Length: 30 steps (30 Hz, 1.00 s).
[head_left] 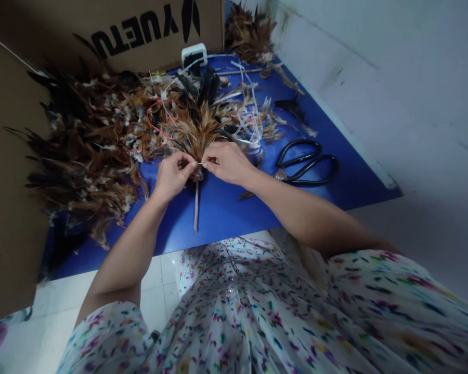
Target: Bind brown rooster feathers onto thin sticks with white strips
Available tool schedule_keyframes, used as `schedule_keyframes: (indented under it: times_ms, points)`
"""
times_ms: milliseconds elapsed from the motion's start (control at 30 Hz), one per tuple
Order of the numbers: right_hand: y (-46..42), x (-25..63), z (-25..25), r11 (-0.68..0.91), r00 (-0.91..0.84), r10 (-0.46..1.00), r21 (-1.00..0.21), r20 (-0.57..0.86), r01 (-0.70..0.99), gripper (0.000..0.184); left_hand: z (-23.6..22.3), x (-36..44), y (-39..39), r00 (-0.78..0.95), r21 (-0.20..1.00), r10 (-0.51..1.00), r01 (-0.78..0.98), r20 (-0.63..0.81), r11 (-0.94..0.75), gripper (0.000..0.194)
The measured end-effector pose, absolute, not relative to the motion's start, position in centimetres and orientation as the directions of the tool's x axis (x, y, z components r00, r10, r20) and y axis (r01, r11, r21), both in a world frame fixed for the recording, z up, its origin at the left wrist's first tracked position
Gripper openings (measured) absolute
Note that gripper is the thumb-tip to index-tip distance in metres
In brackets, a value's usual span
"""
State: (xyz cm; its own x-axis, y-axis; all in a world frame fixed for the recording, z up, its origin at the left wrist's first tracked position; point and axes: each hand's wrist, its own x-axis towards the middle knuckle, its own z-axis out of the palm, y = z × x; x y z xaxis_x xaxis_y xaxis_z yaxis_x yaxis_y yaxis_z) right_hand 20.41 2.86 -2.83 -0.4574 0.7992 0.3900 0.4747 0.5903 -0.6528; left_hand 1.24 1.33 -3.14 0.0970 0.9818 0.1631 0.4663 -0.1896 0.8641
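My left hand [174, 175] and my right hand [226, 162] meet at the base of a bundle of brown and black feathers [201, 124]. Finger and thumb of each hand are pinched on a thin pale string [200, 163], which runs short between them. The feathers fan away from me, with long black ones at the far tip. From the bundle's lower end a thin stick [196, 208] points toward me over the blue table. Where the string passes round the bundle is hidden by my fingers.
A large pile of loose feathers [89, 140] covers the table's left side. Black-handled scissors [308, 162] lie to the right, near a tangle of white strip [249, 122]. Behind stand a cardboard box [148, 36], a white power strip [194, 52] and another feather bunch [250, 32].
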Motion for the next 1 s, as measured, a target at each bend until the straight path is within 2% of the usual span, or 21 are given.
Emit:
schedule_keyframes:
  times_ms: [167,367,500,733,867,1000]
  points:
    - [2.8,20.6,-2.8,0.628,-0.523,0.766,-0.613,0.375,0.480,0.018,-2.7,1.6,1.1,0.032,0.926,0.995,0.362,0.099,-0.104,0.024]
    - [2.7,20.4,-3.0,0.638,-0.568,0.753,-0.583,0.334,0.503,0.019,-2.2,2.0,1.0,-0.006,0.960,0.999,0.277,0.042,-0.039,0.014]
    - [2.7,20.5,-3.0,0.629,-0.574,0.756,-0.590,0.314,0.506,0.018,-2.4,1.9,1.1,-0.008,0.948,0.997,0.310,0.073,-0.067,0.010]
    - [2.9,20.3,-2.8,0.621,-0.460,0.772,-0.674,0.438,0.399,0.021,-2.7,1.3,1.3,0.040,0.774,0.960,0.583,0.276,-0.247,0.004]
    - [3.2,19.6,-3.3,0.583,-0.456,0.789,-0.737,0.412,0.342,0.022,-2.6,1.1,1.1,0.109,0.680,0.938,0.661,0.330,-0.316,0.004]
    - [3.3,19.1,-3.6,0.524,-0.425,0.828,-0.773,0.365,0.357,0.020,-2.6,1.2,1.0,0.169,0.590,0.897,0.701,0.408,-0.401,0.004]
